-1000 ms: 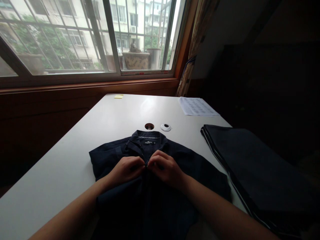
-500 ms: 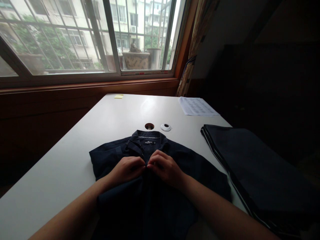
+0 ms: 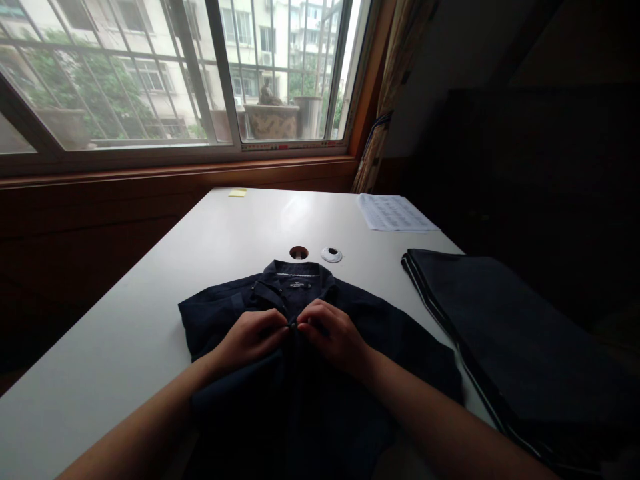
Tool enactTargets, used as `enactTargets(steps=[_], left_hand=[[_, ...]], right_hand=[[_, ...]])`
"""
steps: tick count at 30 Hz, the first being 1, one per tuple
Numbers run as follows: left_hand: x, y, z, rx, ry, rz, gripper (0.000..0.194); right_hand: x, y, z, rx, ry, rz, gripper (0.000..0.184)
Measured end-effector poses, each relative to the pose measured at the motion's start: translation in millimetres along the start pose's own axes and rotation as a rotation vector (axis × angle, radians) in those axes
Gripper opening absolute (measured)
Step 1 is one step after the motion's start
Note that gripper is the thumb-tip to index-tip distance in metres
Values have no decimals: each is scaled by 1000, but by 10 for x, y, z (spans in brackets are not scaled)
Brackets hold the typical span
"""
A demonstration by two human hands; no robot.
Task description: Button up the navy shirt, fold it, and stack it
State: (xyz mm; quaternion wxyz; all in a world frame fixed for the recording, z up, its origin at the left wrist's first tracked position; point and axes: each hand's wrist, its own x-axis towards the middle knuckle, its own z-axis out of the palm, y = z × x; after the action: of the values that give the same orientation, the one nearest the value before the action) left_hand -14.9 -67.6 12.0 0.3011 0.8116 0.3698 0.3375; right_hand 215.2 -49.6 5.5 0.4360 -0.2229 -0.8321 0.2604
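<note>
A dark navy shirt (image 3: 400,333) with a collar lies front up on the white table, its neck toward the window. Inside the open neck a small label shows. My left hand (image 3: 257,335) pinches the left edge of the front opening just below the neck. Opposite it, my right hand (image 3: 330,330) pinches the other edge, fingertips almost touching those of the left. Between the fingertips is a small dark spot of the placket, too dim to make out as a button or cloth. The lower shirt fades into shadow between my forearms.
The white table (image 3: 165,267) has a round cable hole (image 3: 299,253) and its loose cover (image 3: 331,255) beyond the collar. A yellow sticky note (image 3: 237,193) and printed sheets (image 3: 397,213) lie at the far edge. Folded dark cloth (image 3: 500,320) lies along the right side, below a barred window.
My fingertips have shifted very slightly, with a little more gap between the two hands at the placket. The shirt and everything else stay where they were.
</note>
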Motion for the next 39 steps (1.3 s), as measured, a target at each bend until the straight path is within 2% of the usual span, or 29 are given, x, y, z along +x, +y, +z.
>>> enactTargets(steps=[3, 7, 9, 12, 21, 25, 27, 29, 31, 34, 36, 39], left_hand=[[4, 33, -61, -103, 61, -90, 25], [-6, 12, -117, -210, 147, -176, 32], [-8, 3, -129, -251, 174, -201, 34], [-2, 19, -142, -300, 219, -226, 37], [18, 40, -286, -430, 527, -338, 38], [37, 21, -400, -461, 534, -409, 35], [21, 26, -488, -529, 538, -384, 31], [-15, 65, -593, -593, 549, -264, 24], [-50, 155, -694, -548, 434, -89, 21], [-52, 341, -754, -256, 18, 124, 30], [-20, 428, -701, -55, -184, 168, 27], [19, 410, -526, 203, -296, 173, 18]], right_hand=[[23, 1, -21, -39, 48, -58, 22], [50, 23, -14, -86, -35, -172, 43], [50, 37, 2, -126, -62, -199, 35], [35, 41, 19, -161, -34, -189, 12], [22, -31, -40, -158, 233, -70, 17], [28, -2, -55, -200, 321, 25, 15], [32, 37, -47, -209, 313, 93, 14], [35, 89, -29, -210, 286, 158, 13], [36, 140, -8, -211, 262, 195, 12], [36, 186, 8, -224, 248, 211, 12], [37, 176, 2, -243, 264, 210, 16], [38, 88, -19, -279, 294, 152, 26]])
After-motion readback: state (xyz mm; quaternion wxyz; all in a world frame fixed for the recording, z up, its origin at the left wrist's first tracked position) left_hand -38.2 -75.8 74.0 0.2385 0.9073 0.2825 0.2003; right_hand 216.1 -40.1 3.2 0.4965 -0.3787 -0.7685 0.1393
